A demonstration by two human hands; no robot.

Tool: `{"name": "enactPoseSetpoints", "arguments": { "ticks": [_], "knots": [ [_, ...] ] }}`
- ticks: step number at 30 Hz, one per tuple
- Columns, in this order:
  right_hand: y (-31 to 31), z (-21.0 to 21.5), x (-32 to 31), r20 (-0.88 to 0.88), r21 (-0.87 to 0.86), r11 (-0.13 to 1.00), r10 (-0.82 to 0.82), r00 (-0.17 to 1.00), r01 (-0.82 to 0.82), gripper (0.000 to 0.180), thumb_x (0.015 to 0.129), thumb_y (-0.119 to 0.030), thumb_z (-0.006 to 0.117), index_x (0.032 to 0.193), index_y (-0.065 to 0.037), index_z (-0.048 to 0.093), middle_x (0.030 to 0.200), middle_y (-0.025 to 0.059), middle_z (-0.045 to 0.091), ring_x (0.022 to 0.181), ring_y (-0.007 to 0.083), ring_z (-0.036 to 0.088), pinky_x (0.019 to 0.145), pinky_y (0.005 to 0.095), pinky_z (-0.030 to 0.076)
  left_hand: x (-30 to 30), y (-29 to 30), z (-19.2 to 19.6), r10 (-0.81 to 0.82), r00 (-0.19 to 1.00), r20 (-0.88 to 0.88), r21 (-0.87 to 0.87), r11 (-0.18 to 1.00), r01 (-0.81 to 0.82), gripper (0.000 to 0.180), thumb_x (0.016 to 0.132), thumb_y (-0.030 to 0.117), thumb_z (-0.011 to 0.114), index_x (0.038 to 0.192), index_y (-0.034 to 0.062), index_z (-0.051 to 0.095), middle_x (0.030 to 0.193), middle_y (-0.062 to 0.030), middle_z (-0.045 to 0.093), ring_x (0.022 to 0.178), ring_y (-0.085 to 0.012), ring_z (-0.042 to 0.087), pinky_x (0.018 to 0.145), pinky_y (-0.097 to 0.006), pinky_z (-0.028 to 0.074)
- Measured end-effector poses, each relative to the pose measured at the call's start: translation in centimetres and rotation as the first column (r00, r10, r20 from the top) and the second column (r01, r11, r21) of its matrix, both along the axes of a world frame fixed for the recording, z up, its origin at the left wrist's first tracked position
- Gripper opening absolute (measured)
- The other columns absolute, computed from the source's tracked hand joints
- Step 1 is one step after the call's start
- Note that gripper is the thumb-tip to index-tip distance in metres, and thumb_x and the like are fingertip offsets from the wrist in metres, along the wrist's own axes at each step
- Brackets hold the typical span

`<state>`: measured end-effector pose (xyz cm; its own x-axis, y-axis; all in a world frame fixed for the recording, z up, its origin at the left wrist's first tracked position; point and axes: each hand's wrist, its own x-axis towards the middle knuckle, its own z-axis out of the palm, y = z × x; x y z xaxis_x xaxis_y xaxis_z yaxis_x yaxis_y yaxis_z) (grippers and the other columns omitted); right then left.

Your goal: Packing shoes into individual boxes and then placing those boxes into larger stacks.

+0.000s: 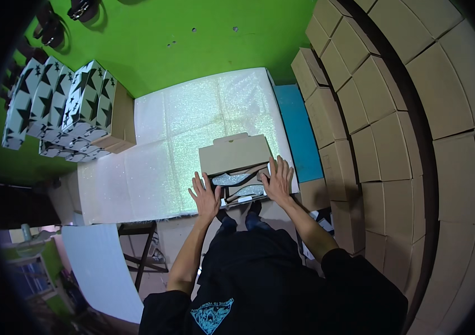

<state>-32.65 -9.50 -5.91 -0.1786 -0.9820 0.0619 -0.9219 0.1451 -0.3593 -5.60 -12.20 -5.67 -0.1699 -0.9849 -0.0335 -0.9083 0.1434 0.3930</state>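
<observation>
An opened cardboard shoebox [234, 154] sits near the front edge of the glittery white table, its plain brown lid raised at the back. Inside lies a pair of shoes [247, 191] with sparkly silver insoles and dark trim, one beside the other. At the box's left side rests my left hand [206, 196], fingers spread. My right hand [278, 180] lies along the right side, fingers stretched out, the thumb reaching over the edge toward the shoes. Neither hand grips anything that I can see.
Brown boxes [367, 100] are stacked high along the right. Star-patterned boxes [84, 100] stand on the back left of the table [153, 128]. A blue surface [299, 134] borders its right side. Dark sandals [50, 28] hang on the green wall. A white panel [100, 268] is lower left.
</observation>
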Motion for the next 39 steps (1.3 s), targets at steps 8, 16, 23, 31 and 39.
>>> {"name": "enactPoseSetpoints", "arguments": {
  "ticks": [8,16,23,31,39],
  "knots": [
    [-0.3,-0.6,-0.2,0.071,-0.034,0.999,0.033,0.997,-0.030,0.076,0.098,-0.046,0.049,0.156,-0.004,0.025,0.159,0.0256,0.021,0.145,0.0491,0.019,0.114,0.0685,0.013,-2.9,-1.6,0.1,0.187,0.982,0.037,0.011,0.982,-0.187,0.072,0.099,0.040,0.049,0.157,0.0066,0.022,0.164,-0.0222,0.013,0.149,-0.0473,0.011,0.115,-0.068,0.012],
    [-6.0,2.3,0.6,-0.038,-0.141,0.965,0.217,0.976,-0.220,0.068,0.097,-0.040,0.054,0.147,0.002,0.036,0.153,0.0301,0.028,0.140,0.0514,0.025,0.110,0.0708,0.016,-3.1,-1.6,0.2,0.207,0.978,0.013,0.002,0.978,-0.207,0.070,0.098,0.037,0.052,0.156,0.0056,0.026,0.161,-0.0255,0.019,0.145,-0.0486,0.021,0.114,-0.065,0.021],
    [-19.6,2.0,2.8,0.113,0.093,0.959,0.256,0.960,-0.267,0.055,0.102,-0.048,0.041,0.127,-0.003,0.062,0.152,0.0176,0.038,0.143,0.0445,0.027,0.114,0.0685,0.011,-3.0,-1.5,-0.2,0.240,0.970,-0.034,-0.010,0.971,-0.241,0.072,0.097,0.038,0.053,0.157,0.0090,0.027,0.161,-0.0242,0.021,0.146,-0.0451,0.022,0.117,-0.063,0.018],
    [-17.8,4.0,3.7,0.110,0.133,0.955,0.252,0.961,-0.266,0.052,0.103,-0.046,0.042,0.102,-0.009,0.078,0.143,0.0120,0.052,0.143,0.0418,0.029,0.116,0.0689,0.007,-2.7,-1.4,-0.9,0.238,0.971,-0.031,-0.035,0.970,-0.239,0.067,0.099,0.032,0.051,0.155,0.0048,0.027,0.158,-0.0256,0.025,0.144,-0.0431,0.027,0.116,-0.061,0.022],
    [-7.4,10.3,3.4,0.022,-0.300,0.904,0.325,0.946,-0.303,0.036,0.087,-0.037,0.072,0.111,-0.010,0.074,0.138,0.0102,0.054,0.138,0.0413,0.036,0.114,0.0681,0.014,-1.1,0.4,-0.3,0.130,0.873,-0.470,-0.217,0.942,-0.257,0.053,0.095,0.013,0.052,0.143,-0.0058,0.037,0.152,-0.0294,0.032,0.141,-0.0451,0.029,0.115,-0.062,0.018]
  ]
}}
